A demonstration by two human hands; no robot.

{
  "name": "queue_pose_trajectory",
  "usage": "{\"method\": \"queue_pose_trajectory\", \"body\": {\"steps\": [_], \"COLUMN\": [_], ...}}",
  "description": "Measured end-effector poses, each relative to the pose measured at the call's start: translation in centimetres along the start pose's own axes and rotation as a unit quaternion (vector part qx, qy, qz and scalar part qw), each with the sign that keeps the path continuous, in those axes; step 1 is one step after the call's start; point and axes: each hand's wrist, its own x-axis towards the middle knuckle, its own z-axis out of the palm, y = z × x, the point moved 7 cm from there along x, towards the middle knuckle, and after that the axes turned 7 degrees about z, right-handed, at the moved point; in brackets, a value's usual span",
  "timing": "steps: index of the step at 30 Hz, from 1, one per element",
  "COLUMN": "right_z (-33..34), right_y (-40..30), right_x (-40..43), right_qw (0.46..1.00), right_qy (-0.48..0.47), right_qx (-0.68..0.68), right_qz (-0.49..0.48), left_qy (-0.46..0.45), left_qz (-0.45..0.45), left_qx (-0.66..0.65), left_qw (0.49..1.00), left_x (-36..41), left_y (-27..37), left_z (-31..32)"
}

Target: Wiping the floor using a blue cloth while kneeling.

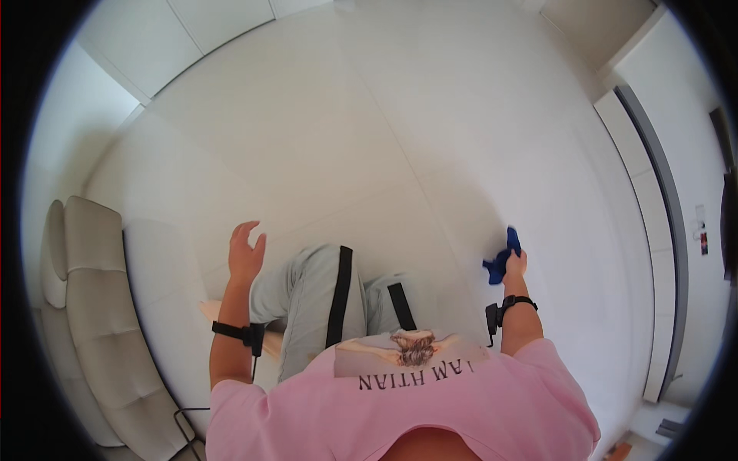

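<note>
My right hand [515,265], at the right of the view, is closed on a crumpled dark blue cloth [500,266], which sticks out past the fingers above and to the left. Pale tile floor [375,173] lies around the cloth. My left hand [247,250] is raised at the left, beside my bent knee, with thumb and fingers apart and nothing held. Each forearm wears a black strap with a small device. Grey trousers [311,288] with black stripes cover my legs; a bare foot shows partly behind the left forearm.
A beige sofa [104,322] stands along the left side. White cabinet fronts [190,34] line the far upper left. Along the right wall runs a long low white cabinet with a grey top [663,190]. A dark cable [193,410] hangs near the sofa at lower left.
</note>
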Motion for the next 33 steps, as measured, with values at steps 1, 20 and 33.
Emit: {"method": "queue_pose_trajectory", "body": {"steps": [1, 20, 33], "right_z": [0.1, 7.0, 8.1], "right_y": [-0.2, -19.8, -19.8], "right_x": [-0.4, -30.6, -31.9], "right_qw": [0.995, 0.561, 0.706], "right_qy": [-0.047, -0.666, -0.656], "right_qx": [0.083, 0.449, 0.255], "right_qz": [0.022, 0.201, 0.083], "left_qy": [-0.010, -0.341, -0.237], "left_qz": [0.017, -0.227, -0.095], "left_qx": [-0.030, -0.617, -0.514], "left_qw": [0.999, 0.672, 0.819], "left_x": [0.6, 3.6, 4.7], "left_y": [1.6, 20.0, 18.2], "left_z": [1.3, 15.7, 12.8]}}
